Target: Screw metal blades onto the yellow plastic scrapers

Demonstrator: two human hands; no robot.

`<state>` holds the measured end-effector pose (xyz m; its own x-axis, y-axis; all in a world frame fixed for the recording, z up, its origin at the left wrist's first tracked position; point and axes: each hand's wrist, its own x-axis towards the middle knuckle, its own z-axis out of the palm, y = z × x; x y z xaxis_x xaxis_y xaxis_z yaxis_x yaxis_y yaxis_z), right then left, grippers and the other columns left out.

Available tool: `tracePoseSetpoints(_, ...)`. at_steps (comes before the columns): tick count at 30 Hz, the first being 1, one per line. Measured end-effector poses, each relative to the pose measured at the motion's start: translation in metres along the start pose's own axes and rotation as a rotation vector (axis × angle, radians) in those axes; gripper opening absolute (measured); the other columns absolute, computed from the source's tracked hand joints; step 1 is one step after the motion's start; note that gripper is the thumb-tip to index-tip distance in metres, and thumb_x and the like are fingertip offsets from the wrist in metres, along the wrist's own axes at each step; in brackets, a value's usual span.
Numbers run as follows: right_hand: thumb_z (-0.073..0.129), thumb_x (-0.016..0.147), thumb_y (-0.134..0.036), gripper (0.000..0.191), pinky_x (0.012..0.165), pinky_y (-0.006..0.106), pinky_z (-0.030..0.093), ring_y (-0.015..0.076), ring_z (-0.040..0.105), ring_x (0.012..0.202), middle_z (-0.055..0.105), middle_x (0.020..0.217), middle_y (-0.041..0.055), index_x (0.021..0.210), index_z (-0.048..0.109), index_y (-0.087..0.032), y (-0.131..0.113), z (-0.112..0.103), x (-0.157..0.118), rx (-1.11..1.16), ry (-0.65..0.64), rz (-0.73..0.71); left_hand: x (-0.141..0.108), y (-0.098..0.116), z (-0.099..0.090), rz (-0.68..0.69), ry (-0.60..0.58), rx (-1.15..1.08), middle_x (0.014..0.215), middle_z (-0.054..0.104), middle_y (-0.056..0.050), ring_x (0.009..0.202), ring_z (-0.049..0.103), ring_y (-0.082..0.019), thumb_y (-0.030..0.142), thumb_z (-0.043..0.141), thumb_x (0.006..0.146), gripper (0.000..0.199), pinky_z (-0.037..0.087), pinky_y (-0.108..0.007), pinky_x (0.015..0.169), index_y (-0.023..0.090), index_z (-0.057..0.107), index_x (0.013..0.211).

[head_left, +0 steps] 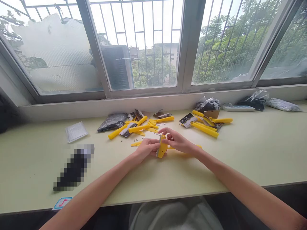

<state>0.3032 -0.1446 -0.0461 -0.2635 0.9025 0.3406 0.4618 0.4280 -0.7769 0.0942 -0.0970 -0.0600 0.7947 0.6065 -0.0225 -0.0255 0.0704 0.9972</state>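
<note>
A yellow scraper [162,147] is held upright by its wide head above the table, with a grey strip along the head's left edge. My left hand [146,149] is closed on the head from the left. From the other side, my right hand [178,140] is closed around a slim tool with a thin metal shaft, seemingly a screwdriver [157,134], and its fingers touch the head's top. The scraper's handle runs right, partly hidden by the right hand. Several small screws [135,140] lie beyond my left hand, near a loose yellow plastic piece [136,144].
Yellow scrapers [139,128] with card labels are heaped ahead, beside a dark plastic bag [112,122]. Another scraper pile [206,127] lies ahead right. A clear flat packet [76,131] and a pixelated dark object [72,169] lie left. Bags and a power strip [237,108] line the windowsill.
</note>
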Motion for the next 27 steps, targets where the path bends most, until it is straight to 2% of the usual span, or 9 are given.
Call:
tracePoseSetpoints(3, 0.060, 0.093, -0.030, 0.031, 0.062, 0.027, 0.040, 0.0101, 0.043, 0.065, 0.051, 0.092, -0.0012, 0.123, 0.057, -0.024, 0.000, 0.002, 0.000, 0.005, 0.029, -0.017, -0.002, 0.002, 0.000, -0.004, -0.001, 0.021, 0.104, 0.075, -0.016, 0.089, 0.075, -0.028, 0.047, 0.082, 0.076, 0.051, 0.058, -0.043, 0.088, 0.013, 0.073, 0.113)
tracePoseSetpoints(6, 0.061, 0.091, -0.028, 0.032, 0.061, 0.026, 0.041, 0.0096, 0.043, 0.065, 0.052, 0.096, -0.0005, 0.123, 0.058, -0.026, -0.001, 0.004, -0.001, 0.024, 0.052, -0.042, -0.003, 0.004, 0.002, -0.018, -0.025, 0.051, 0.100, 0.076, -0.015, 0.090, 0.074, -0.026, 0.044, 0.083, 0.075, 0.045, 0.056, -0.041, 0.090, 0.012, 0.074, 0.105)
tracePoseSetpoints(10, 0.064, 0.090, -0.029, 0.032, 0.059, 0.025, 0.040, 0.0090, 0.042, 0.064, 0.051, 0.096, -0.0006, 0.121, 0.059, -0.026, -0.001, 0.003, -0.002, 0.074, 0.063, -0.078, -0.002, 0.002, 0.009, 0.020, -0.006, 0.062, 0.092, 0.075, -0.015, 0.080, 0.072, -0.022, 0.043, 0.083, 0.075, 0.040, 0.056, -0.036, 0.081, 0.009, 0.073, 0.093)
tracePoseSetpoints(15, 0.072, 0.085, -0.040, 0.041, 0.057, 0.025, 0.041, 0.0085, 0.043, 0.062, 0.056, 0.100, 0.0011, 0.122, 0.062, -0.025, -0.004, -0.009, -0.001, 0.118, 0.020, -0.057, 0.001, -0.005, 0.020, 0.131, 0.074, 0.077, 0.086, 0.073, -0.013, 0.075, 0.071, -0.022, 0.043, 0.082, 0.075, 0.040, 0.055, -0.035, 0.073, 0.009, 0.071, 0.093)
tracePoseSetpoints(19, 0.061, 0.091, -0.053, 0.037, 0.062, 0.027, 0.044, 0.0133, 0.051, 0.071, 0.066, 0.105, 0.0060, 0.108, 0.069, -0.021, -0.009, -0.021, -0.001, 0.075, 0.085, -0.017, 0.004, -0.007, 0.023, 0.175, 0.115, 0.164, 0.087, 0.073, -0.011, 0.076, 0.070, -0.022, 0.043, 0.078, 0.078, 0.035, 0.054, -0.032, 0.071, 0.011, 0.070, 0.090)
tracePoseSetpoints(22, 0.056, 0.093, -0.059, 0.042, 0.060, 0.027, 0.041, 0.0149, 0.051, 0.070, 0.068, 0.094, 0.0052, 0.095, 0.071, -0.019, -0.010, -0.025, -0.002, 0.014, 0.157, 0.005, 0.003, -0.008, 0.022, 0.251, 0.124, 0.318, 0.082, 0.071, -0.008, 0.076, 0.068, -0.020, 0.041, 0.070, 0.085, 0.028, 0.053, -0.029, 0.071, 0.013, 0.069, 0.085)
tracePoseSetpoints(24, 0.056, 0.092, -0.061, 0.046, 0.057, 0.027, 0.038, 0.0149, 0.050, 0.067, 0.066, 0.082, 0.0038, 0.086, 0.071, -0.019, -0.009, -0.026, -0.002, -0.017, 0.178, 0.017, 0.000, -0.007, 0.021, 0.336, 0.147, 0.502, 0.079, 0.071, -0.006, 0.076, 0.068, -0.020, 0.039, 0.064, 0.089, 0.026, 0.052, -0.029, 0.073, 0.015, 0.070, 0.083)
tracePoseSetpoints(27, 0.054, 0.093, -0.063, 0.050, 0.058, 0.028, 0.038, 0.0159, 0.051, 0.067, 0.064, 0.074, 0.0037, 0.078, 0.070, -0.018, -0.005, -0.027, 0.000, -0.007, 0.253, 0.006, -0.006, -0.004, 0.018, 0.500, 0.132, 0.804, 0.088, 0.074, -0.008, 0.088, 0.070, -0.023, 0.034, 0.058, 0.093, 0.022, 0.054, -0.032, 0.083, 0.019, 0.074, 0.094)
